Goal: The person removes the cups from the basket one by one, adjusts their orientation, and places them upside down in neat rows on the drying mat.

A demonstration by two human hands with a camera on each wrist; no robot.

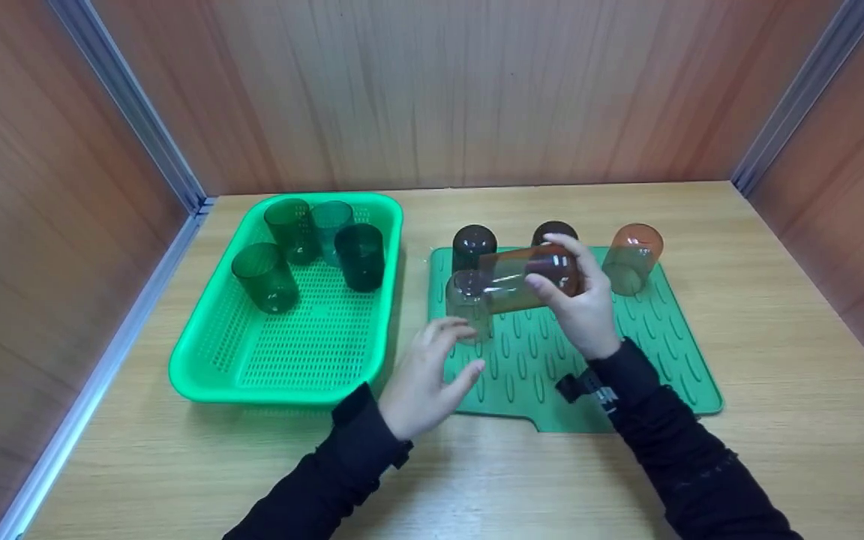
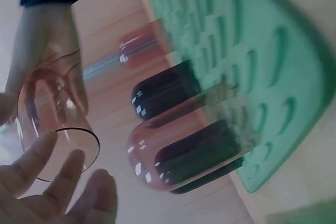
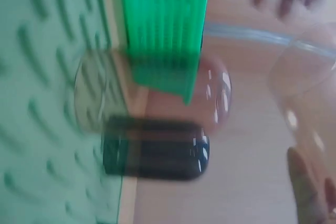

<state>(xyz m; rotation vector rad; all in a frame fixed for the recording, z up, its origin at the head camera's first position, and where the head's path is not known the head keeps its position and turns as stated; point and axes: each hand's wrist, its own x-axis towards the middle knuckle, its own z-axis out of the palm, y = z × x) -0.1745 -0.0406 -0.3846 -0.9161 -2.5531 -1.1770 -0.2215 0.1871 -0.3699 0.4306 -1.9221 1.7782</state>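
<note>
My right hand (image 1: 588,311) holds an amber see-through tumbler (image 1: 511,285) by its base end, thumb and fingers on opposite sides. The tumbler lies sideways in the air over the green ribbed mat (image 1: 522,390), its mouth to the left. Below and left of that mouth is my left hand (image 1: 424,379), fingers spread, holding nothing; in the left wrist view its fingers overlap the rim, and contact is unclear. A clear tumbler (image 2: 184,150) stands upside down on the mat. Behind it are a dark tumbler (image 1: 473,246) and a second dark one (image 1: 554,229), partly hidden.
An upturned orange tumbler (image 1: 633,259) stands at the mat's back right. A green perforated basket (image 1: 282,396) on the left holds several green and dark tumblers, leaning or upright. Wood-grain walls (image 1: 439,97) enclose the table (image 1: 792,360) at the back and sides.
</note>
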